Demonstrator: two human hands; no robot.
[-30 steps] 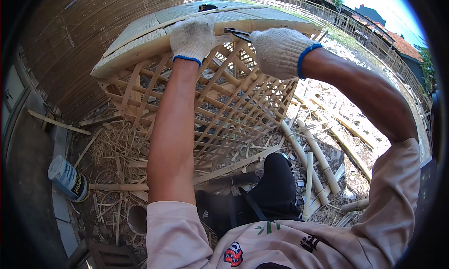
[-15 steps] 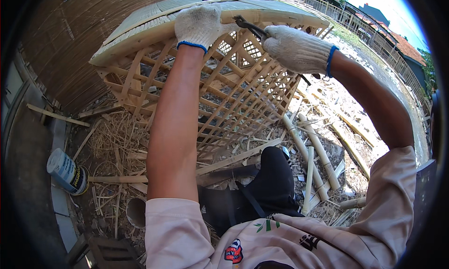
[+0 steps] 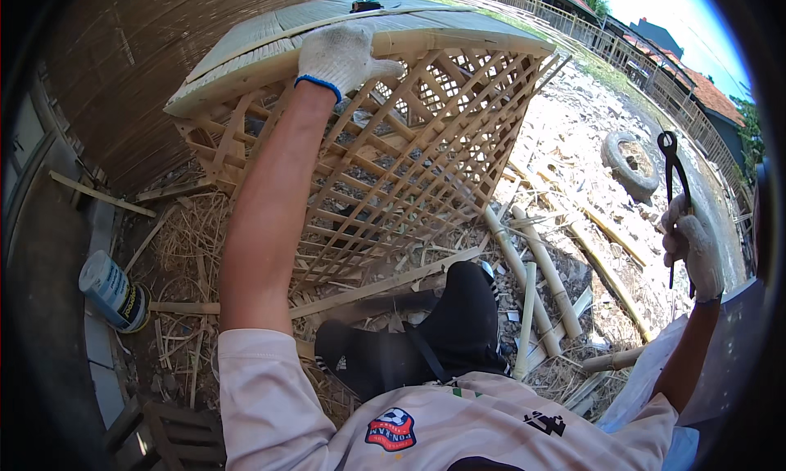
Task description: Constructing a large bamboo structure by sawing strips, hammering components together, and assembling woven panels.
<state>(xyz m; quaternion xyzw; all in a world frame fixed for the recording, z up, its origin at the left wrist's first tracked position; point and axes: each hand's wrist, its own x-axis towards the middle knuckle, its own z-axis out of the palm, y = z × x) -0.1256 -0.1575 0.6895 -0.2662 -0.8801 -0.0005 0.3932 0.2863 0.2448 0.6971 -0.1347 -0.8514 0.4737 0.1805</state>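
A bamboo lattice frame (image 3: pixel 458 40) stands before me, its flat slatted top bordered by a thick pale rim. My left hand (image 3: pixel 337 59), in a white knit glove with a blue cuff, grips this rim. Its thumb lies along the front while the other fingertips are hidden over the top. Far out to the right, my gloved right hand (image 3: pixel 697 254) is closed around the handles of dark metal pincers (image 3: pixel 669 149). The pincers point upward, well apart from the lattice.
A small black object (image 3: pixel 366 6) rests on the slatted top. Bamboo poles (image 3: pixel 547 270) and splints litter the ground at my knees. An old tyre (image 3: pixel 629 165) lies to the right. A paint bucket (image 3: pixel 115 291) sits at left, near a woven wall (image 3: pixel 98 86).
My right hand has swung away from the rim to the far right, carrying the pincers. The left hand still grips the rim; the frame appears slightly shifted in view.
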